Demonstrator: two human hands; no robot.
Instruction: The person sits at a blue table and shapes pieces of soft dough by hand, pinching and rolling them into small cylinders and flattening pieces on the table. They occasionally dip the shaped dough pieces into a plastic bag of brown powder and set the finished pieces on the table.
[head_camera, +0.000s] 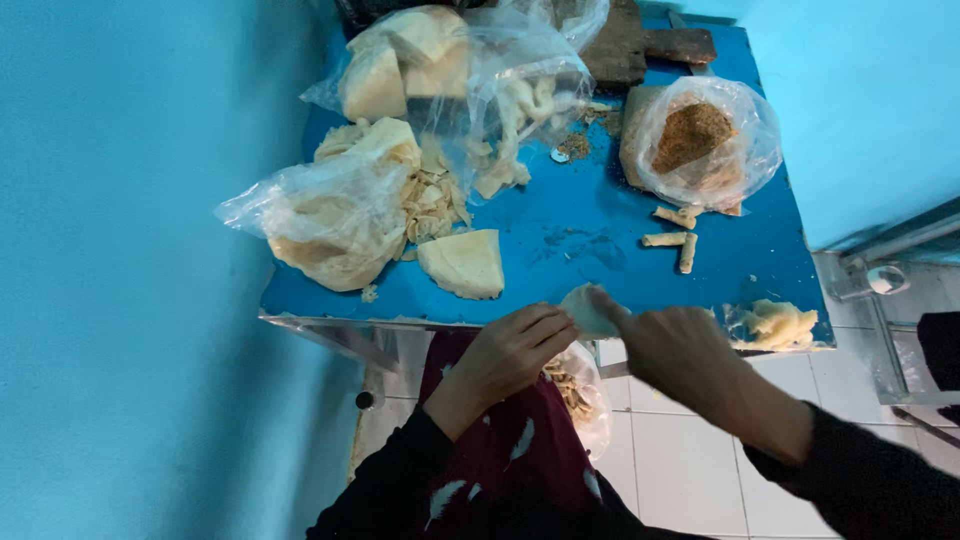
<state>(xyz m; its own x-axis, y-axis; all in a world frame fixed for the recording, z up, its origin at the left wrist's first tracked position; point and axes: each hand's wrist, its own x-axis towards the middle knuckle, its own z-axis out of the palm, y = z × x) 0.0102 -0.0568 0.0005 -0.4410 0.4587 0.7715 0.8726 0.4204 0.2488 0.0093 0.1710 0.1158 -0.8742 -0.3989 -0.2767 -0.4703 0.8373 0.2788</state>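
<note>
My left hand (512, 352) and my right hand (680, 350) meet at the near edge of a blue table (600, 240), both gripping one pale, flat piece of dough-like food (587, 310) between their fingertips. A wedge-shaped pale chunk (464, 262) lies on the table just beyond my left hand. Under my hands, on my lap, hangs a clear bag (577, 388) with small pale strips in it.
Clear plastic bags with pale chunks (335, 225) (420, 55) crowd the table's left and back. A bag of brown crumbs (700, 140) sits at the right, short sticks (675, 230) near it, a pale lump (778, 324) at the front right corner. Blue walls flank both sides.
</note>
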